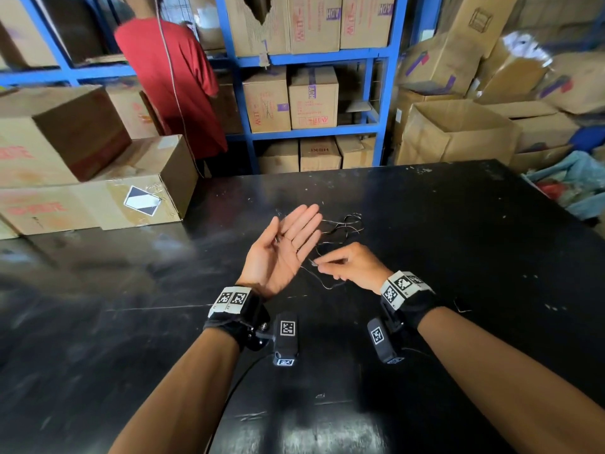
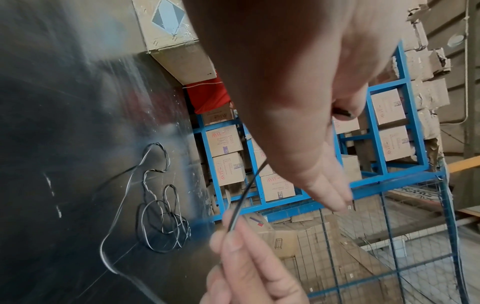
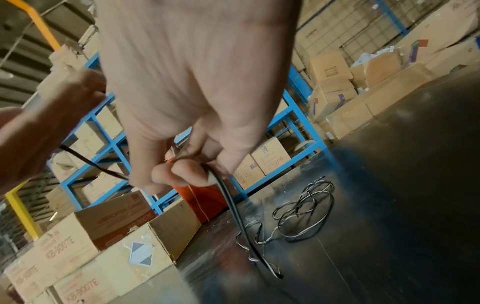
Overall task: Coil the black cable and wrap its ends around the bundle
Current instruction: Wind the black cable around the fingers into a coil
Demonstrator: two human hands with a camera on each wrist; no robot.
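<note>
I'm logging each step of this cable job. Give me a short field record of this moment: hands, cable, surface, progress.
left hand: palm up, fingers straight; thumb pins one end of the black cable against the palm
right hand: pinches the cable beside the left palm
cable: mostly a loose tangle on the black table beyond the hands
progress: no coil formed yet
background: cardboard boxes on blue shelving

one cable [image 1: 343, 226] (black), two hands [image 1: 284, 244]
</note>
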